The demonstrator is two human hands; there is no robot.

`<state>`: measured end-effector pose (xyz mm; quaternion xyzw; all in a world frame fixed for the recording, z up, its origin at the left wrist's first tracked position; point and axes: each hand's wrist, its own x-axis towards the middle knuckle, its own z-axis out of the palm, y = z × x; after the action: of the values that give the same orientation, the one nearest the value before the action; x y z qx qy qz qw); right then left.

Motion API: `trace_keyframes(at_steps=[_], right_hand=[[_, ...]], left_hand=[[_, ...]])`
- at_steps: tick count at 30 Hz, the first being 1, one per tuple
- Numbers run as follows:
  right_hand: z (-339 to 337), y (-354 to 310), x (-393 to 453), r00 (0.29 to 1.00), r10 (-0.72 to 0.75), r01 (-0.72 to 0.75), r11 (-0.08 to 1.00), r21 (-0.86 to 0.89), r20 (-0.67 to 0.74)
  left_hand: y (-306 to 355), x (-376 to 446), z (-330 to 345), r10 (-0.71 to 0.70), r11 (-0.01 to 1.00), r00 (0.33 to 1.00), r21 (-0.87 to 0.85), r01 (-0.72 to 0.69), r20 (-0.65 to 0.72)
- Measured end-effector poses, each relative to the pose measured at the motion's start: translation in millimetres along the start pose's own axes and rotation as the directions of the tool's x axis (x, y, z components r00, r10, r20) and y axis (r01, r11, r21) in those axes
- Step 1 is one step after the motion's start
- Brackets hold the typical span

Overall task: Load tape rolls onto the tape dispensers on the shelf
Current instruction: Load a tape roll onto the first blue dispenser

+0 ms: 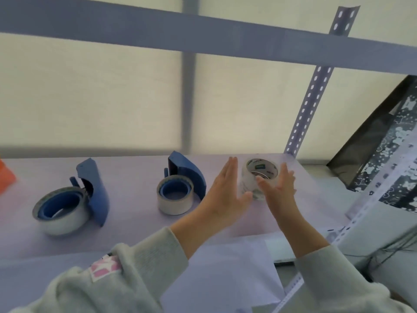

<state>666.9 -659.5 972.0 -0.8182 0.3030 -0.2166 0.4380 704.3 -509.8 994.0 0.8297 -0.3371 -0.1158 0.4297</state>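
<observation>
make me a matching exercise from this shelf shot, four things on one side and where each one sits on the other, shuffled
Things:
1. clear tape stack
2. left dispenser
3. middle dispenser
4. patterned bag

Places:
A. far left of the shelf
B. off the shelf's right end
C. between the two hands
D. just left of the left hand

Pairs: 1-C, 2-A, 3-D, 4-B

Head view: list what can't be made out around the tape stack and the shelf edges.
- Tape stack, head view: lower rolls blurred and partly covered by the left hand and right hand; roll count and hand contact unclear.
- Label print on the top roll: too small and blurred to read.
- Orange object: cut off by the left edge.
- Patterned bag: cut off by the right edge.
</observation>
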Motion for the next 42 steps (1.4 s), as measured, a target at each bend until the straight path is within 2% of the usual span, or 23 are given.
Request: trace_keyframes(at_steps=[4, 6, 10, 14, 19, 24, 28, 34, 37, 42], right_hand=[[-2.8, 20.3, 5.3, 0.990, 0.081, -0.104, 0.971, 0.217, 0.113], [-3.7, 32.7, 10.2, 0.987, 0.075, -0.111, 0.958, 0.265, 0.142], [-12.6, 41.3, 14.8, 0.982, -0.015, -0.047, 0.947, 0.318, 0.188], [-21.0, 25.7, 8.0, 0.982, -0.117, 0.047, 0.912, 0.407, 0.148], [-22.9, -5.7, -0.4, 0.951, -0.293, 0.211, 0.847, 0.488, 0.097], [2.0, -48.1, -18.8, 0.921, -0.375, 0.270, 0.808, 0.524, 0.103], [39.2, -93.2, -52.8, 0.875, -0.473, 0.339, 0.750, 0.568, 0.103], [138.4, -172.3, -133.6, 0.766, -0.606, 0.364, 0.683, 0.634, 0.213], [205.0, -208.1, -181.4, 0.756, -0.596, 0.310, 0.689, 0.655, 0.269], [302.2, -232.8, -245.3, 0.789, -0.476, 0.205, 0.799, 0.565, 0.388]], left_hand=[[1.4, 28.4, 11.4, -0.181, 0.968, 0.977, -0.154, 0.198, 0.116], [1.8, 33.8, 15.6, -0.204, 0.958, 0.963, -0.165, 0.233, 0.176], [4.9, 36.5, 21.6, -0.125, 0.948, 0.972, -0.264, 0.176, 0.198], [5.8, 36.7, 19.4, -0.071, 0.928, 0.985, -0.352, 0.124, 0.159], [12.2, 31.7, 4.5, -0.035, 0.904, 0.997, -0.423, 0.061, 0.070], [3.6, 8.8, -34.7, 0.034, 0.884, 0.998, -0.465, -0.051, -0.045], [-21.9, -22.5, -86.6, 0.050, 0.880, 0.980, -0.456, -0.134, -0.192], [-97.4, -107.3, -197.2, 0.038, 0.861, 0.942, -0.467, -0.200, -0.335], [-149.8, -153.7, -256.0, -0.017, 0.849, 0.923, -0.493, -0.189, -0.384], [-225.4, -215.0, -324.1, -0.095, 0.840, 0.923, -0.527, -0.127, -0.373]])
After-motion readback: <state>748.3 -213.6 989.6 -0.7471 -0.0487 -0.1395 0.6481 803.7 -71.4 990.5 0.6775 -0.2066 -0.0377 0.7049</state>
